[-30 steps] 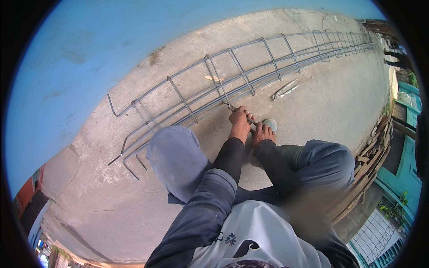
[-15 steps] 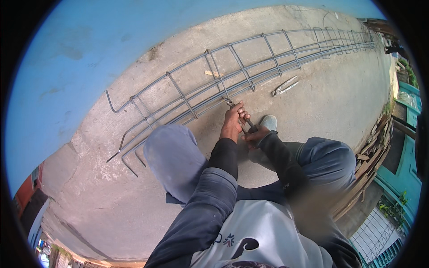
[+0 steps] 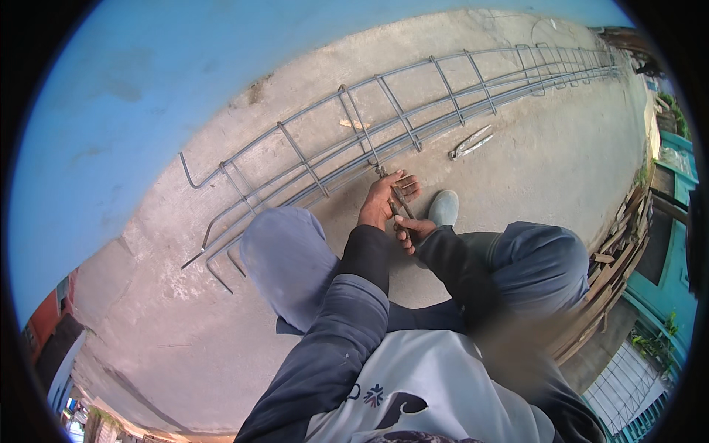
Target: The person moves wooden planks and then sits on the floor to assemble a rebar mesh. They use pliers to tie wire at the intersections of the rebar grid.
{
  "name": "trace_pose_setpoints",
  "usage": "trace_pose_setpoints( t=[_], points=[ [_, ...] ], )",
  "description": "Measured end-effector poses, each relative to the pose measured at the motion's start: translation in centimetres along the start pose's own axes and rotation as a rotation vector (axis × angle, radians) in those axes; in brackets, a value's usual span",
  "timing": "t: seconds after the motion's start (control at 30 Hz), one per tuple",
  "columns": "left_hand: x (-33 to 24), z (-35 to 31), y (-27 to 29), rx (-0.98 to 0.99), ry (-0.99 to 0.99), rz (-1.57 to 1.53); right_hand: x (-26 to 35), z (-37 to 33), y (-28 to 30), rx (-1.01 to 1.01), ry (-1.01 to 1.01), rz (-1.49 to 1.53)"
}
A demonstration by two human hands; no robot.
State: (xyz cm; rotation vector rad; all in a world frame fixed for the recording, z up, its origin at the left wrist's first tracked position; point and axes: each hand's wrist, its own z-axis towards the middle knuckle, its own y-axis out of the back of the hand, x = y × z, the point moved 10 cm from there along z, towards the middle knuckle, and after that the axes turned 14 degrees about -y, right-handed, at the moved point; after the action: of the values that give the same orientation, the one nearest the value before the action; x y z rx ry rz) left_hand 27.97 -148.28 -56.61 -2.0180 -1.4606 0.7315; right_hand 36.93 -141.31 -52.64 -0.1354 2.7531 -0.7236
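Left hand (image 3: 382, 198) shifted onto rebar cage (image 3: 384, 133), right hand (image 3: 410, 230) just below, gripping tool (image 3: 399, 207)

The far end of the rebar cage (image 3: 413, 125) ran toward the upper right rim and became too small to follow. The tool (image 3: 399, 207) between the left hand (image 3: 384, 198) and right hand (image 3: 410, 230) was mostly covered by fingers; its type could not be determined. A blurred patch (image 3: 517, 347) obscured the right side of the torso. The stacked timber (image 3: 617, 244) was cut off at the right rim.
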Motion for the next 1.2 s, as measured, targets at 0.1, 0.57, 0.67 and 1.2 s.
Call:
trace_pose_setpoints(
  t=[0.1, 0.57, 0.67, 1.2],
  points=[
    [-0.8, 1.9, 5.3, -0.309, -0.068, 0.405, 1.2, -2.5, -0.6, -0.590, 0.101, -0.448],
    [-2.4, -0.3, 4.0, -0.261, -0.148, 0.137, 1.4, -2.4, -4.0, 0.084, 0.119, 0.012],
    [-0.7, -0.2, 3.9, -0.223, -0.110, -0.043, 1.5, -3.2, -2.3, -0.112, -0.024, -0.113],
    [-0.1, -0.6, 3.7, -0.092, -0.301, -0.207, 2.9, -7.3, -8.5, 0.292, 0.148, -0.314]
  ],
)
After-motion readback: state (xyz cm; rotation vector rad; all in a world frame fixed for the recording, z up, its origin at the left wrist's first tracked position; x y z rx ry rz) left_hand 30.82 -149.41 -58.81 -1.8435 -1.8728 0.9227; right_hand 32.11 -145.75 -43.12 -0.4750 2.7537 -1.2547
